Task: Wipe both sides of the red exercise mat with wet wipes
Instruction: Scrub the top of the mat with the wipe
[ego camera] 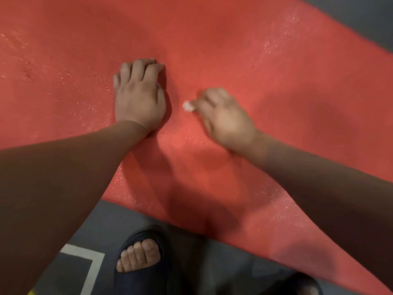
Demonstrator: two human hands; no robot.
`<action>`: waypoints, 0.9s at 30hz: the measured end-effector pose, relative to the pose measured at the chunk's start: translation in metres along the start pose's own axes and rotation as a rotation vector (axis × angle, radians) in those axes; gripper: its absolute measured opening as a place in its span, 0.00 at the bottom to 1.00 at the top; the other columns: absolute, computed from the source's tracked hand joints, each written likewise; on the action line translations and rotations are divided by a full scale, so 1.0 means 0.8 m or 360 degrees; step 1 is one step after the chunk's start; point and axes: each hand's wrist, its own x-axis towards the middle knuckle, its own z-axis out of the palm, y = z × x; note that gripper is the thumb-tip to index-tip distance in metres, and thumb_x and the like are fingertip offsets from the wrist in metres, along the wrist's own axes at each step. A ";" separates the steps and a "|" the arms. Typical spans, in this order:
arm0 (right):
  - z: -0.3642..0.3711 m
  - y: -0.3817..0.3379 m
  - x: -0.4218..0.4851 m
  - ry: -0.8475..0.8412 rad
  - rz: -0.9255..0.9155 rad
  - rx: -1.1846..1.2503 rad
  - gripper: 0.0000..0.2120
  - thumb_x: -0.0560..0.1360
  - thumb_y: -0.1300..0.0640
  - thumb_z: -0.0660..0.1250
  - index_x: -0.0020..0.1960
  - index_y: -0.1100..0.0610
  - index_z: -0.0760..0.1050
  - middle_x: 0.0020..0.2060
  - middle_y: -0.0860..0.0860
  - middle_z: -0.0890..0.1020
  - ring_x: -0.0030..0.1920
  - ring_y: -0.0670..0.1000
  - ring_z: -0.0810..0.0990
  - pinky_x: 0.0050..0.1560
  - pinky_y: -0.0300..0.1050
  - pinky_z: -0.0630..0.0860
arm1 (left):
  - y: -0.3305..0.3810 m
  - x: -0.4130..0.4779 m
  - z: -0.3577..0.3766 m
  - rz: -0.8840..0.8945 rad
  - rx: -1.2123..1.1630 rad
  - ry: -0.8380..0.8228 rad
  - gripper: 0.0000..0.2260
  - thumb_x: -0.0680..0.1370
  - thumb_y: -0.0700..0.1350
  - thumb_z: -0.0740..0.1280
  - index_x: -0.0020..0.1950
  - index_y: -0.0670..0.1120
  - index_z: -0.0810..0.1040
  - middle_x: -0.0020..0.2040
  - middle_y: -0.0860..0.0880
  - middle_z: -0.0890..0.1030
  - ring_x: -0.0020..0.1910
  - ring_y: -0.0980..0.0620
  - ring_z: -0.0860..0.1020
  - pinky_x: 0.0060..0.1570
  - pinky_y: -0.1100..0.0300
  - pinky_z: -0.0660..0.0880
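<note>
Our right hand point(223, 120), blurred, pinches a small white wad of wet wipe point(188, 106) at its fingertips. Our left hand point(139, 99) presses on the red exercise mat point(276, 71) just beside it with its fingers curled, and we cannot tell whether it holds anything. The mat lies spread on the grey floor point(119, 218), near our sandalled foot point(138, 256).

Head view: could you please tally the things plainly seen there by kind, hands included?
Mat: 1
Hands: 2, left hand and right hand
Wipe: 1, in the right hand's grip
Slipper: 1
Total: 5
</note>
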 end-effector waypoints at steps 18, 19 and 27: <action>-0.054 0.097 -0.055 -0.0132 -0.0011 -0.0138 0.13 0.84 0.53 0.59 0.59 0.58 0.78 0.53 0.58 0.79 0.48 0.62 0.77 0.53 0.57 0.76 | 0.124 0.064 0.032 -0.0241 -0.0141 -0.0039 0.23 0.76 0.51 0.57 0.69 0.46 0.74 0.72 0.43 0.71 0.74 0.38 0.65 0.77 0.40 0.56; -0.059 0.115 -0.045 -0.0101 0.0070 -0.0157 0.12 0.83 0.53 0.59 0.59 0.57 0.77 0.52 0.58 0.78 0.48 0.62 0.77 0.53 0.57 0.75 | 0.135 0.072 0.037 -0.0257 -0.0148 -0.0067 0.23 0.77 0.51 0.57 0.71 0.48 0.73 0.74 0.45 0.70 0.76 0.39 0.63 0.78 0.39 0.53; -0.080 0.186 -0.019 0.0137 0.0492 -0.0092 0.12 0.79 0.58 0.61 0.58 0.60 0.79 0.50 0.60 0.77 0.49 0.63 0.76 0.54 0.53 0.74 | 0.155 0.078 0.065 -0.0336 0.0044 0.0001 0.21 0.81 0.52 0.56 0.74 0.51 0.71 0.76 0.47 0.69 0.79 0.41 0.58 0.78 0.37 0.47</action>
